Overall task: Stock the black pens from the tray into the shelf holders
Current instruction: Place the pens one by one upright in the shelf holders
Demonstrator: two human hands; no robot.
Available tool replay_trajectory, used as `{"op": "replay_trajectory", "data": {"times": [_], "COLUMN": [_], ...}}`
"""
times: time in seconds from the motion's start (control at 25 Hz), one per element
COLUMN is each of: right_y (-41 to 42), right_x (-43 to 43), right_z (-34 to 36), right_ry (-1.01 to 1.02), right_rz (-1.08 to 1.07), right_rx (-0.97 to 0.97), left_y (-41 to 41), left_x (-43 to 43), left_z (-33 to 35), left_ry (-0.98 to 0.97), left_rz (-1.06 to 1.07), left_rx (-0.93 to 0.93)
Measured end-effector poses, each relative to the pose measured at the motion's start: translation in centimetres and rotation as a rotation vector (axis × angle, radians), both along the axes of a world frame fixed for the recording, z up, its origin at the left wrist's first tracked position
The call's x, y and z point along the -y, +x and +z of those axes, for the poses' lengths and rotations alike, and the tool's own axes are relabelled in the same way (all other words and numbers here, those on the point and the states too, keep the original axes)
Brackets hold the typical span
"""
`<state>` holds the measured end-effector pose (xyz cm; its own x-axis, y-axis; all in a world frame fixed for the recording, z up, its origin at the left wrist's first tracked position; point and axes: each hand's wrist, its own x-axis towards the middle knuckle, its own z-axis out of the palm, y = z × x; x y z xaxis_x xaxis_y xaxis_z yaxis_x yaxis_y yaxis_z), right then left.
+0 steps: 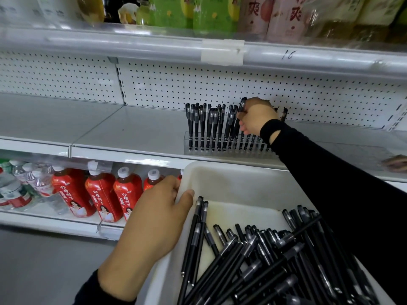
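Note:
A white plastic tray (229, 179) fills the lower right, with several loose black pens (259, 258) heaped in it. My left hand (158, 208) grips the tray's left rim, thumb over the edge. On the middle shelf stands a clear acrylic pen holder (218, 151) with several black pens (204, 126) upright in its holes. My right hand (256, 117) is above the holder's right part and pinches a black pen (241, 106), which stands nearly upright among the others. My sleeve hides the holder's right end.
The grey shelf (123, 130) left of the holder is bare, backed by white pegboard (176, 84). Red drink bottles (101, 194) and water bottles line the lower shelf. Drink packs stand on the top shelf. Another person's fingers (396, 164) rest at the far right shelf edge.

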<state>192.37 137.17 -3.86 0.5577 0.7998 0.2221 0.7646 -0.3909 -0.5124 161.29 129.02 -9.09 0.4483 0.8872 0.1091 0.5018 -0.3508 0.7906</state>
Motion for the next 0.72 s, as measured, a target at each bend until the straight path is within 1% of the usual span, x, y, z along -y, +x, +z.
{"op": "replay_trajectory", "data": {"times": [0.2, 0.4, 0.56, 0.72], "right_y": [-0.1, -0.3, -0.8, -1.1], "right_x": [-0.6, -1.5, -1.5, 0.2], "right_z": [-2.4, -2.3, -3.1, -1.9], "right_ry": [-0.125, -0.209, -0.334, -0.360], "right_rz": [0.019, 0.029, 0.026, -0.012], "right_rx": [0.035, 0.081, 0.150, 0.169], "left_y": [0.0, 0.1, 0.1, 0.0], "left_x": [0.1, 0.2, 0.0, 0.0], "left_z": [0.0, 0.1, 0.1, 0.1], "left_ry": [-0.002, -0.007, -0.009, -0.007], "left_rz": [-0.009, -0.012, -0.013, -0.006], "left_rx": [-0.011, -0.014, -0.012, -0.022]}}
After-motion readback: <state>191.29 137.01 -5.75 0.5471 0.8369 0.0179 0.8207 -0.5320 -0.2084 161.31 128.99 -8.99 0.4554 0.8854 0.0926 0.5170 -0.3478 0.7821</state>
